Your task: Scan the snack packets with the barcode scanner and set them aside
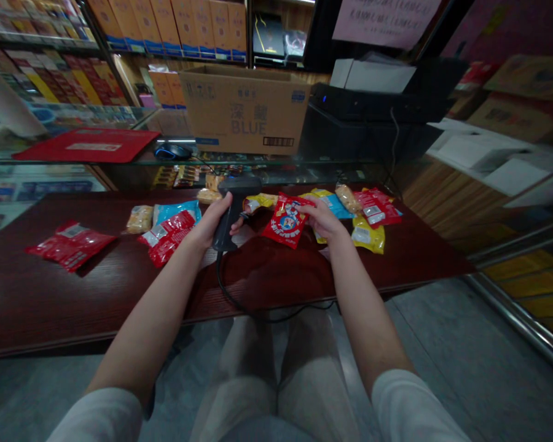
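Note:
My left hand [216,219] is wrapped round the handle of a black barcode scanner [228,224], whose cable hangs down over the table edge. Pinched in my right hand [321,216] is a red snack bag [286,222] with a cartoon print, held just above the dark wooden table [262,276]. Behind the scanner lie a yellow snack bag [260,201] and a clear-wrapped snack [208,195]. Close to my right hand are a blue bag [341,204], a yellow bag [367,236], another clear-wrapped snack [348,198] and a red bag [378,207].
On the left lie red bags [71,245], a blue bag [175,212] and a wrapped snack [139,219]. A glass counter behind carries a cardboard box [246,113], a mouse [172,151], a red mat [87,145] and a black machine [378,101]. Stacked boxes [525,123] stand right.

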Demonstrator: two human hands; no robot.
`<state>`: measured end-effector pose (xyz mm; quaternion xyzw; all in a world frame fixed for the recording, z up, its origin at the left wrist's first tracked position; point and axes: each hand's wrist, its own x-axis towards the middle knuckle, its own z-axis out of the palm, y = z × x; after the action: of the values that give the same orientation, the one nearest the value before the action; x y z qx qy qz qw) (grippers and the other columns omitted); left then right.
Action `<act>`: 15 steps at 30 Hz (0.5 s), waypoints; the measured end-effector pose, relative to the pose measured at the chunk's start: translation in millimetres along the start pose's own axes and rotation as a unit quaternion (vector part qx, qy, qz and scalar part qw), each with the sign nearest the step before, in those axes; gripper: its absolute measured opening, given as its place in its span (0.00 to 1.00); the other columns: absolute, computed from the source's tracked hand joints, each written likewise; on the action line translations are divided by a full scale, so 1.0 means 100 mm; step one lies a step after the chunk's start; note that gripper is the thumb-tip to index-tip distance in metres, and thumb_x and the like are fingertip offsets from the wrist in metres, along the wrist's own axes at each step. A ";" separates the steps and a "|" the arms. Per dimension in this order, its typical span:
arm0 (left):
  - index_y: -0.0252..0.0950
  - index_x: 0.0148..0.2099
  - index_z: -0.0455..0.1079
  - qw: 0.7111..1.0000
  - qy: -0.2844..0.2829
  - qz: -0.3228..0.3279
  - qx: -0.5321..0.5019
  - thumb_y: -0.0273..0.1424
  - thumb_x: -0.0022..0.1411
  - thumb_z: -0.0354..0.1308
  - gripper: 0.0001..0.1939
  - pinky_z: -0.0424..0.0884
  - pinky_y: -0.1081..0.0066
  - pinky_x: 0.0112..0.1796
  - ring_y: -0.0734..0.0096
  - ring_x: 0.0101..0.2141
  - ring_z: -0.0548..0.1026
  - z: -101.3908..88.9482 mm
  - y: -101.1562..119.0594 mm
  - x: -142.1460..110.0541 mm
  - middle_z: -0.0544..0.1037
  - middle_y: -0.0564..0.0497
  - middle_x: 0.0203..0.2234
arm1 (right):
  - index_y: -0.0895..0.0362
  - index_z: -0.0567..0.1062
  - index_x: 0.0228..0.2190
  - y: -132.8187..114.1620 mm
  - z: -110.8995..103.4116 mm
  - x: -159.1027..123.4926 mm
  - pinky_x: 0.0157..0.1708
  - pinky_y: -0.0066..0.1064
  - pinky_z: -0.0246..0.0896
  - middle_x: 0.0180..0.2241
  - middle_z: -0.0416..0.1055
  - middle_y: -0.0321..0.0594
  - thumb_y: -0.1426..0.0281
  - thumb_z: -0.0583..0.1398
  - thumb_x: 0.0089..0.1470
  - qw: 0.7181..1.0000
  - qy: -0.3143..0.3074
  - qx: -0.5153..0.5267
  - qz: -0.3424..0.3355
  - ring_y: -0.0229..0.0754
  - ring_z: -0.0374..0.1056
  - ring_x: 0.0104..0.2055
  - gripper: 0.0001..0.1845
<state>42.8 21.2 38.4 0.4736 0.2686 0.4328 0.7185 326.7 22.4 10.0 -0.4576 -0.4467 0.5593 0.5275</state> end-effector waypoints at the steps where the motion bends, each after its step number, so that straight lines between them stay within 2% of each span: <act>1: 0.32 0.42 0.71 1.000 -0.012 -0.002 0.006 0.53 0.58 0.64 0.27 0.58 0.78 0.14 0.80 0.14 0.62 0.00 -0.01 0.00 0.71 0.53 0.20 | 0.53 0.70 0.30 -0.02 -0.02 0.01 0.28 0.26 0.64 0.28 0.73 0.28 0.67 0.73 0.34 1.000 0.020 0.017 -0.006 0.35 0.69 0.29 0.21; 4: 0.31 0.42 0.72 0.998 -0.050 -0.010 0.028 0.54 0.56 0.65 0.29 0.58 0.78 0.15 0.79 0.15 0.63 0.00 -0.05 0.00 0.69 0.54 0.17 | 0.53 0.70 0.30 -0.02 -0.04 0.05 0.26 0.24 0.64 0.28 0.74 0.28 0.68 0.73 0.33 0.996 0.064 0.059 -0.018 0.34 0.69 0.29 0.22; 7: 0.32 0.44 0.72 0.996 -0.074 -0.021 0.044 0.54 0.55 0.66 0.30 0.60 0.77 0.15 0.79 0.16 0.64 0.01 -0.07 -0.02 0.74 0.51 0.22 | 0.53 0.71 0.31 -0.01 -0.02 0.07 0.29 0.27 0.67 0.29 0.76 0.30 0.66 0.73 0.35 0.992 0.090 0.083 -0.028 0.36 0.71 0.31 0.21; 10: 0.32 0.44 0.72 0.995 -0.081 -0.020 0.050 0.54 0.56 0.65 0.29 0.61 0.77 0.16 0.79 0.16 0.65 0.03 -0.07 -0.03 0.75 0.50 0.23 | 0.52 0.73 0.33 -0.02 -0.02 0.05 0.31 0.29 0.69 0.31 0.78 0.33 0.65 0.72 0.37 0.991 0.096 0.085 -0.030 0.39 0.73 0.33 0.19; 15: 0.31 0.42 0.73 0.994 -0.085 -0.026 0.065 0.55 0.56 0.64 0.30 0.58 0.77 0.15 0.77 0.14 0.63 0.05 -0.08 -0.05 0.67 0.54 0.15 | 0.51 0.73 0.33 -0.06 -0.01 0.03 0.33 0.30 0.69 0.32 0.78 0.31 0.69 0.70 0.38 0.990 0.078 0.114 -0.042 0.39 0.73 0.34 0.18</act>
<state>47.6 13.5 33.2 0.5472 0.2469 0.3539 0.7172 328.9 25.4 15.0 -0.4173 -0.3570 0.5464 0.6323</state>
